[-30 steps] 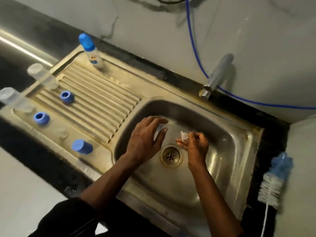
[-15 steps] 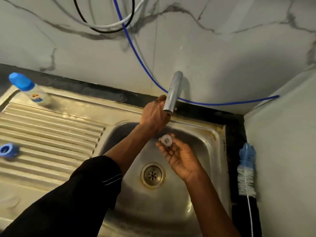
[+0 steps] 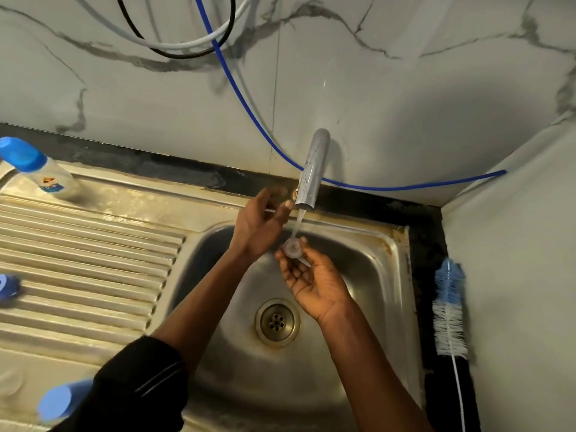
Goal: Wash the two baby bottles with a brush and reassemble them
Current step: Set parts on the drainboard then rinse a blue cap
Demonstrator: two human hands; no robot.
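Observation:
My right hand holds a small clear silicone teat at its fingertips, palm up, over the sink basin. Water runs from the grey tap spout onto the teat. My left hand is beside the spout's mouth with its fingers loosely spread and nothing in it. A blue bottle cap lies at the lower left on the drainboard, and a blue ring shows at the left edge. The bottle brush rests on the dark counter to the right of the sink.
A bottle with a blue cap stands at the drainboard's far left corner. The drain lies in the basin's middle. A blue hose and other cables hang on the marble wall. A wall closes off the right side.
The view swung right from the drainboard. My left hand rose to the tap, and water now flows. My right hand lifted the teat under the stream.

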